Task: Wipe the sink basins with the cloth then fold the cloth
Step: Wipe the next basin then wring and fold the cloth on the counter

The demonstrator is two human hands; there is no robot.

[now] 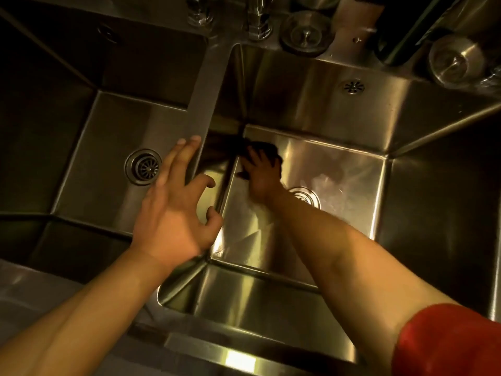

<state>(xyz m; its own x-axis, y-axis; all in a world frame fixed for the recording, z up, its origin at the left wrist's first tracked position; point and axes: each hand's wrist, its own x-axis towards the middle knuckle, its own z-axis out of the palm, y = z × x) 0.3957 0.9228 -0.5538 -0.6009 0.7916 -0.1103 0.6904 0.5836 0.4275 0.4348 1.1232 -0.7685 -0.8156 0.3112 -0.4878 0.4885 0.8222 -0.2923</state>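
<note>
Dark cloth (261, 147) lies on the floor of the right basin (339, 164), tucked into its far-left corner, and the right hand (260, 175) presses flat on it with fingers spread, so this grip is a push, not a pinch. That flat hold suits scrubbing: a wide palm keeps the cloth tight to the steel and drives it into the seam where floor meets wall. Just right of the hand sits the right drain (305, 196), partly hidden by the forearm. The left hand (176, 207) rests on the divider (203, 99) between the basins, fingers relaxed and loosely spread, holding nothing; I judge it is there as a brace while the person leans in. Beyond it the left basin (108, 137) shows its own drain (143, 166); whether it has been wiped I cannot tell. At the far edge stand the tap base (257, 25) and a loose strainer (306, 33), with steel cups (455, 59) on the far-right worktop. A red sleeve (447, 340) shows at the near right. Wiping is underway; folding is not yet begun.
</note>
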